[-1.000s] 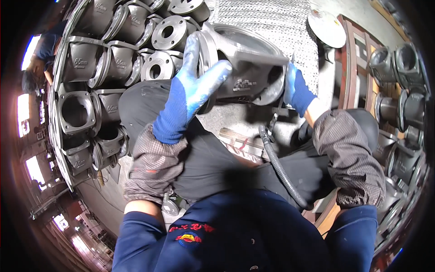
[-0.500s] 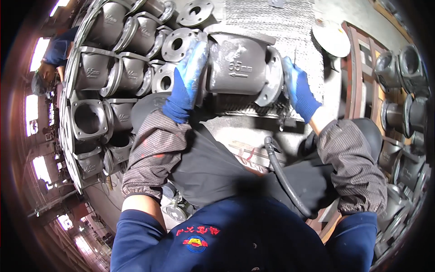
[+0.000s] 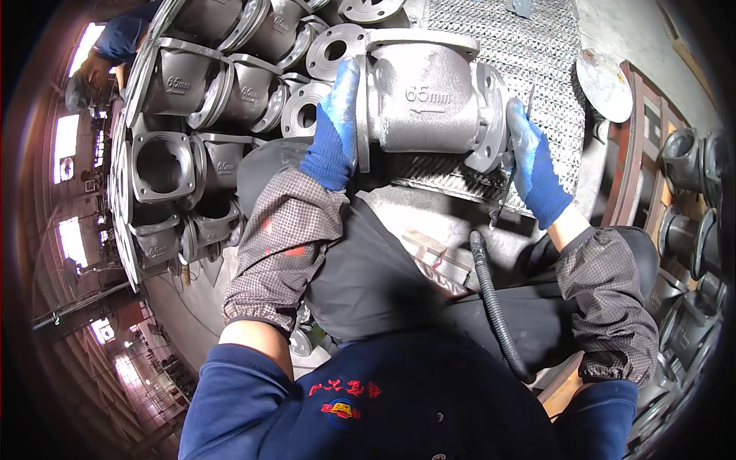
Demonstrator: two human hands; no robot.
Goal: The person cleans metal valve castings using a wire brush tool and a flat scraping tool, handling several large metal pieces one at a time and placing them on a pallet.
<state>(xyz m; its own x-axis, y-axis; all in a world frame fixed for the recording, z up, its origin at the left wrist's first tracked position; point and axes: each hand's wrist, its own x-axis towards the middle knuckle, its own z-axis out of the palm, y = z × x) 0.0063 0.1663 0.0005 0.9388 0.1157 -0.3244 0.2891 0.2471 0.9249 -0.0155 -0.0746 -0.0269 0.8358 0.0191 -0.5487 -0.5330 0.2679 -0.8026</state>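
Note:
A grey cast-metal valve body [image 3: 429,126] lies sideways in front of me, just beyond my knees, with a flange at each end and a square one along its far side. My left hand [image 3: 337,119], in a blue glove, grips its left flange, palm against the metal. At the opposite flange, my gloved right hand [image 3: 530,153] presses from the right with its fingertips on the rim. The undersides of both hands' grips are hidden. A thin dark rod [image 3: 502,199] runs beside my right fingers; whether they hold it cannot be told.
Similar valve bodies [image 3: 180,86] are stacked at my left, close to my left hand. A textured metal mat [image 3: 537,46] lies beyond the valve. At right stand a round pale disc [image 3: 606,86], a reddish-brown frame [image 3: 625,161] and more castings [image 3: 682,157]. A ribbed hose [image 3: 494,307] crosses my lap. Another person [image 3: 115,46] bends at far left.
The whole view has shifted, so the surroundings sit further right and higher. The valve body looks more level. Both hands stay on its two end flanges.

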